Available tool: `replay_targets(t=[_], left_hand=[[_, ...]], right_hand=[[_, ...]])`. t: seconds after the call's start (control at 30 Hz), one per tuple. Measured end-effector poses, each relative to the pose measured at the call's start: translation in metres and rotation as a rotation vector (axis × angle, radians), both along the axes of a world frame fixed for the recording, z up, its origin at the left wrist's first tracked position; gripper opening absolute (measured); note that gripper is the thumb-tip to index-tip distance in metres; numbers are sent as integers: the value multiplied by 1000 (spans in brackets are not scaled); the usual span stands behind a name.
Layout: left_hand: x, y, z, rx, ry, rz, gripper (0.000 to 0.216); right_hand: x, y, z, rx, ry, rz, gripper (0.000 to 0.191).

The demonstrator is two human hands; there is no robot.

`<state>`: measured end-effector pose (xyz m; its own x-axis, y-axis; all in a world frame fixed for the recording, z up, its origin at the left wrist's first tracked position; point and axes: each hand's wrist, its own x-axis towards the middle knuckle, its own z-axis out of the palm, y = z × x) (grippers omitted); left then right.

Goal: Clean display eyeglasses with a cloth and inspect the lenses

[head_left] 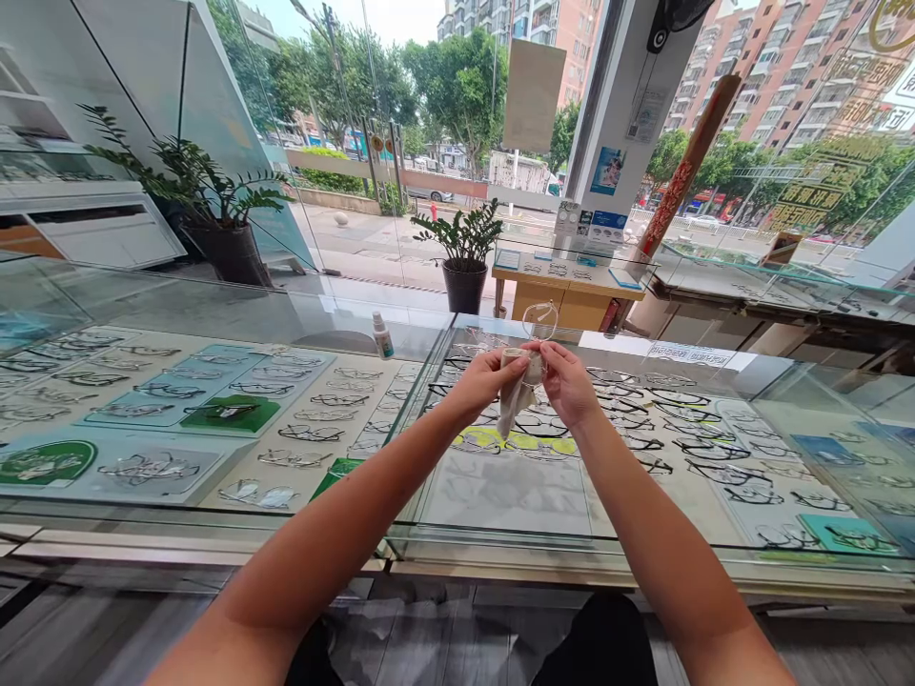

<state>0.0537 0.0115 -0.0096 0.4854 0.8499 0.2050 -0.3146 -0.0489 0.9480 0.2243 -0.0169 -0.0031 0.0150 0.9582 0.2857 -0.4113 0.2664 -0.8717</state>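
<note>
Above the glass display counter [500, 495], both my hands meet around a pair of clear-framed eyeglasses [541, 321], whose one rim sticks up past my fingertips. My left hand [490, 374] is closed on a light grey cleaning cloth [509, 410], which hangs down below the fingers and covers part of the glasses. The fingers of my right hand [568, 381] pinch the glasses from the other side. Part of the frame is hidden behind the cloth and fingers. A small white spray bottle [382, 336] stands upright on the counter top, to the left of my hands.
Under the glass lie rows of eyeglasses [311, 433], some on blue and green trays. Beyond the counter are a potted plant [464, 276], a wooden display table [564, 295] and a large window onto the street. Another potted plant [229, 248] stands further left.
</note>
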Motion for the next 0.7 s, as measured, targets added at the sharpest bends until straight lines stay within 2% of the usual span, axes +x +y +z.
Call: replay_targets(t=[0.17,0.53,0.7], left_hand=[[-2,1,3,21,30,33,61],[-3,3,0,-13,12,8,58],[-3,3,1,-22,-8,-20,56]], right_hand=[[1,1,0,-3,-10,-21,40],[0,-1,1,-11,28,-14,33],[-1,-3,3,-12,60,14,37]])
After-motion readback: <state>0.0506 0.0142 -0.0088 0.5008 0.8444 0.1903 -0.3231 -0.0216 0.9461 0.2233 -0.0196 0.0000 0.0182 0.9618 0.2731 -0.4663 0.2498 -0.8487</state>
